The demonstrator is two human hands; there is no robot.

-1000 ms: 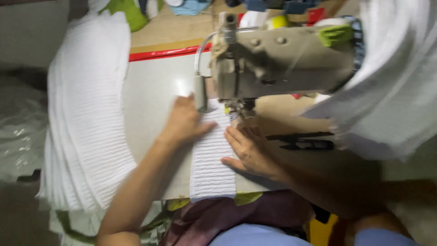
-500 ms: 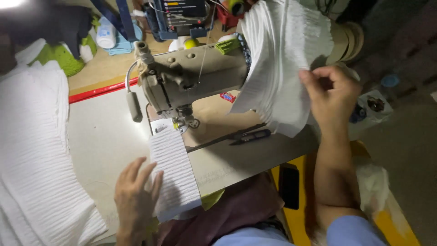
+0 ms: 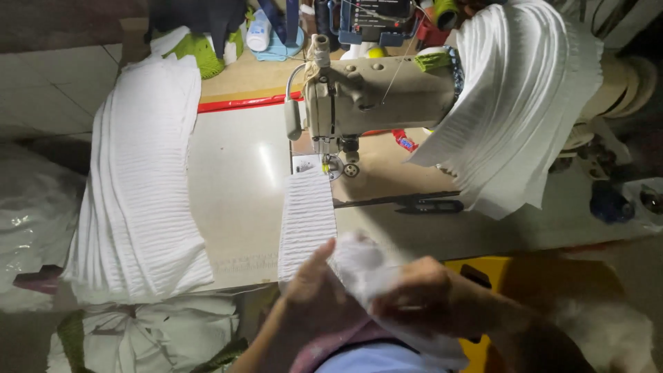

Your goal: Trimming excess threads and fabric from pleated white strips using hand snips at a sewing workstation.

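Observation:
A narrow white ribbed fabric strip (image 3: 306,217) lies on the sewing table, its far end under the presser foot of the beige sewing machine (image 3: 376,93). My left hand (image 3: 314,287) rests on the strip's near end at the table's front edge. My right hand (image 3: 418,297) is closed on a loose white fabric piece (image 3: 362,266), held just beside the left hand. The piece looks blurred.
A thick stack of white ribbed pieces (image 3: 141,186) lies along the table's left side. Another stack (image 3: 521,103) hangs over the machine's right end. Black thread snips (image 3: 428,205) lie right of the strip. White bundles (image 3: 148,335) sit below the table's front left.
My right hand has come down from the hanging stack at the right with a white piece and now sits beside my left hand near the strip's end.

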